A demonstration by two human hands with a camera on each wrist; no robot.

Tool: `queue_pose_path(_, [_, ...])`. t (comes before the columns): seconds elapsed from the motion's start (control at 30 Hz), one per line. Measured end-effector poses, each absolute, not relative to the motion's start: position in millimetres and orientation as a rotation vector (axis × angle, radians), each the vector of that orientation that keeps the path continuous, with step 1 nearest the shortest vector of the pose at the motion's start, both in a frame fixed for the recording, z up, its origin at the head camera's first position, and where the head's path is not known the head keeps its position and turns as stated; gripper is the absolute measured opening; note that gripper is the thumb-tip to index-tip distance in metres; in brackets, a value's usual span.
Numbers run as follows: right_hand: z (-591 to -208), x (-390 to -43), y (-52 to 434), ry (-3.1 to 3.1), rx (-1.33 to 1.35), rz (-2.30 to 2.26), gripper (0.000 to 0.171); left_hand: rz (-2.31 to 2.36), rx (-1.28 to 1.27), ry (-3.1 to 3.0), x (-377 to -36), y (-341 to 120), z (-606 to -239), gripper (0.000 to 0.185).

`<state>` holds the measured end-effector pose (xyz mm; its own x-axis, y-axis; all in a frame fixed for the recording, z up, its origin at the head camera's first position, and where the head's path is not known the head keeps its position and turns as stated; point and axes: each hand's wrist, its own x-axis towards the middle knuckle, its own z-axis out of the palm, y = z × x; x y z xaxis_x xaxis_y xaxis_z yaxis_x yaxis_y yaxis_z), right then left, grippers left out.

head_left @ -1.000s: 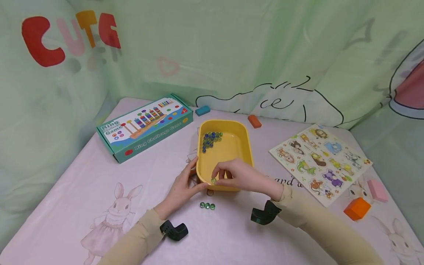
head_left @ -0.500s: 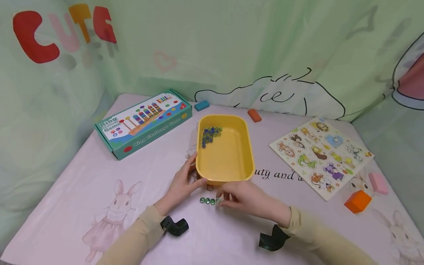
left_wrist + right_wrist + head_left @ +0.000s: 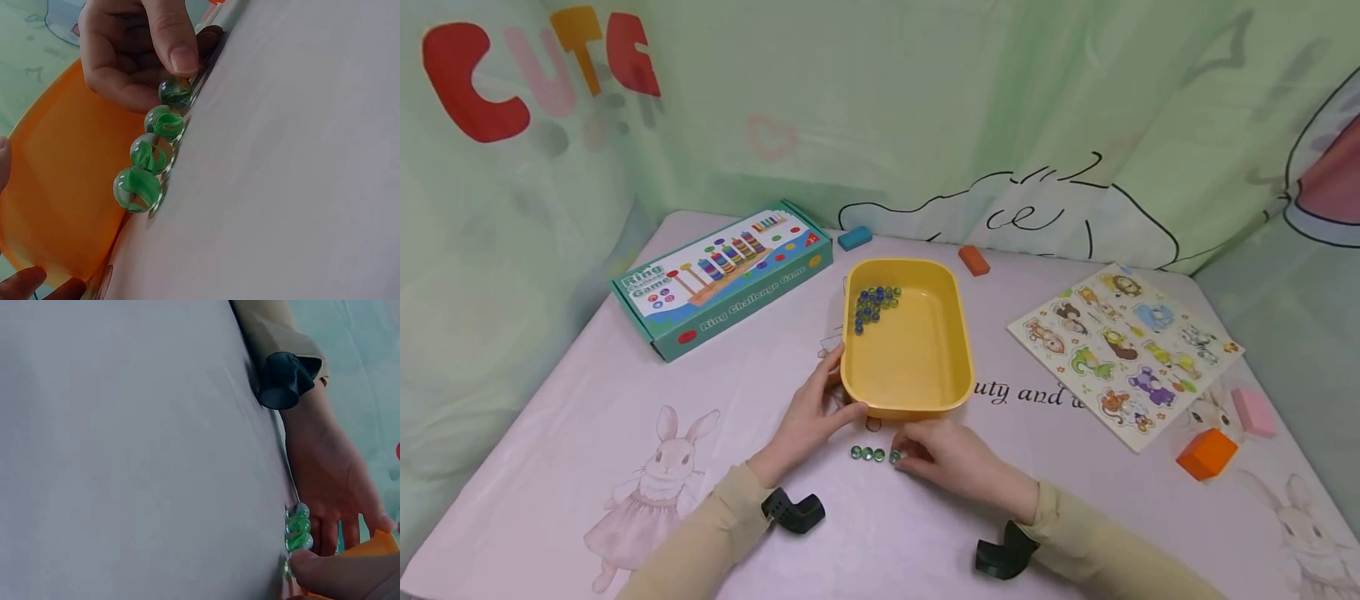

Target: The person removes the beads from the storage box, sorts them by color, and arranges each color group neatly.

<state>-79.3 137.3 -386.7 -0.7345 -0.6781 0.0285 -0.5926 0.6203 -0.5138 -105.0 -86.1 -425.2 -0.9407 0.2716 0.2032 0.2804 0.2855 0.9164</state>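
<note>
Four green marbles [image 3: 874, 454] sit in a short row on the table, just in front of the near wall of the yellow tray [image 3: 953, 367]. The right hand [image 3: 951, 461] is down at the right end of that row, fingertip pressing on the last marble [image 3: 175, 91]; the left-wrist view shows the finger on top of it, the others curled loosely behind. Whether the thumb closes on it from the other side I cannot tell. By the look of it, this is the laying-out step: a row being built beside the tray, one marble at a time. The next move calls for a careful release, since these things roll, and a nudge would scatter the row. The left hand [image 3: 811, 417] steadies the tray at its near left corner, thumb hooked over the rim, fingers along the outer wall, a light holding grip. A cluster of blue and green marbles [image 3: 872, 305] lies in the tray's far left corner.
</note>
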Motion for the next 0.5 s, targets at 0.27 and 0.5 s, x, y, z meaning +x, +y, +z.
queue_pose_path(0.27, [-389.4, -77.4, 132.3, 2.749, -1.02, -0.708, 0.01, -1.793, -0.531, -2.539, -104.6, -87.1, -424.6, 0.083])
queue_pose_path(0.5, [-391.1, -77.6, 132.3, 2.775, -1.025, -0.673, 0.011, -1.801, -0.536, -2.53, -104.2, -87.1, -424.5, 0.084])
